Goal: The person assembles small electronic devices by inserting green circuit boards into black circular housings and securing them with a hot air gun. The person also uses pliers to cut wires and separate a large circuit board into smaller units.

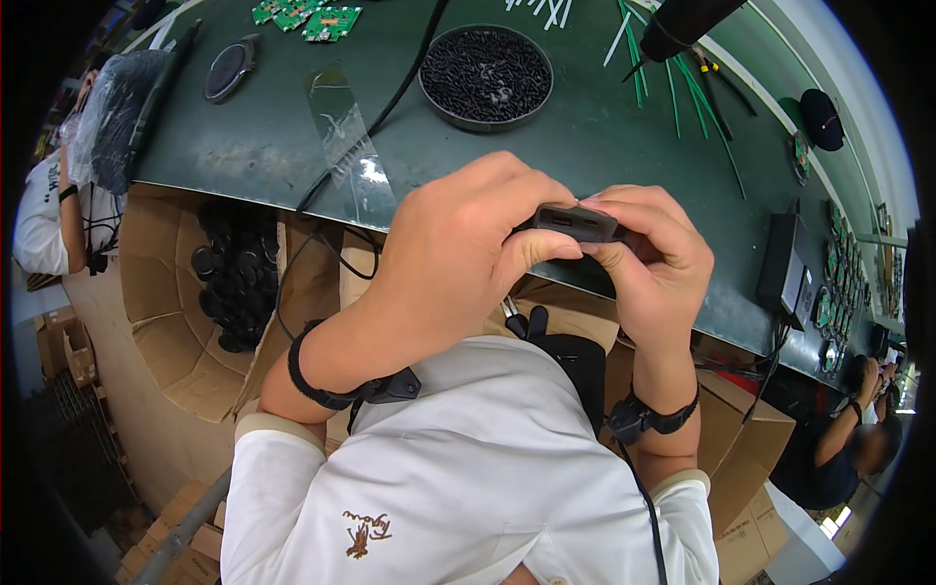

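Between my two hands, just over the bench's near edge, is a small dark casing [575, 223] with port openings in the side that faces me. My left hand [478, 229] pinches its left end, thumb below and fingers above. The right end sits in the bent fingers and thumb of my right hand [655, 244]. My fingers hide both ends of the casing. Beyond my hands stands a round dark tray [429, 93] filled with small black parts. A black electric screwdriver [682, 27] hangs at the upper right, tip down.
Green circuit boards [331, 23] lie at the far left, near a dark oval part [229, 70]. Green and white strips and pliers [712, 93] are at the right. A black power box [786, 268] stands on the right edge. Below left, a carton [166, 292] holds black round parts. Co-workers sit at both sides.
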`<state>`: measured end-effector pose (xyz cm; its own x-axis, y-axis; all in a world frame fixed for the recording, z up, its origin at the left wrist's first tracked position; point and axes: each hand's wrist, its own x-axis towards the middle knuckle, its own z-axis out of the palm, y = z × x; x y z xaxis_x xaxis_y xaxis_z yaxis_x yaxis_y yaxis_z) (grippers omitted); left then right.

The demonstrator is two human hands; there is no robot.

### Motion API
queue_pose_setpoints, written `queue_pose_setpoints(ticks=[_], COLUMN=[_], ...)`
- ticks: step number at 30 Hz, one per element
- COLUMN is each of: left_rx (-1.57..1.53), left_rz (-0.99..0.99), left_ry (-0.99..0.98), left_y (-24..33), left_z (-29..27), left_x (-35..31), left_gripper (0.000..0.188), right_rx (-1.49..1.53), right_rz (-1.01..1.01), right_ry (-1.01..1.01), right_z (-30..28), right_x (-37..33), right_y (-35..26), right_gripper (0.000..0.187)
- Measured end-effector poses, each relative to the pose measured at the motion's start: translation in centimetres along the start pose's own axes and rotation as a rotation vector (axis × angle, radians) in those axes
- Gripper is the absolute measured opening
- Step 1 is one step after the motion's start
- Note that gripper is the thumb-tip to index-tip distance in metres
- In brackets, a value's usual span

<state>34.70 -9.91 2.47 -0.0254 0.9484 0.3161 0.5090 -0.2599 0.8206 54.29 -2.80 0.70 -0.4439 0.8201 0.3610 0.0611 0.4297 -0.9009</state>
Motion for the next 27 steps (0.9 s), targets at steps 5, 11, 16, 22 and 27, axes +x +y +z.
queue_pose_setpoints(ticks=[5,11,16,22,27], left_rx=[-0.052,-0.218,-0.314,-0.420,-0.446], left_rz=[-0.048,-0.083,-0.166,-0.182,-0.172], left_ry=[-0.010,-0.043,-0.068,0.001,0.001], left_y=[-0.2,-0.4,-0.7,-1.3,-1.5], left_z=[-0.1,-0.5,-0.4,0.5,0.8], left_x=[0.2,0.3,0.3,0.6,1.1], left_gripper=[0.027,0.024,0.024,0.022,0.021], right_rx=[-0.024,0.035,0.122,0.291,0.313], right_rz=[-0.104,-0.106,-0.114,-0.005,0.032], right_ry=[-0.019,-0.051,-0.065,-0.076,-0.064], right_z=[0.1,0.1,0.1,0.1,-0.1], right_x=[0.6,0.5,0.9,0.7,0.7], right_y=[0.6,1.0,1.4,1.8,2.0], right_gripper=[0.023,0.024,0.025,0.028,0.031])
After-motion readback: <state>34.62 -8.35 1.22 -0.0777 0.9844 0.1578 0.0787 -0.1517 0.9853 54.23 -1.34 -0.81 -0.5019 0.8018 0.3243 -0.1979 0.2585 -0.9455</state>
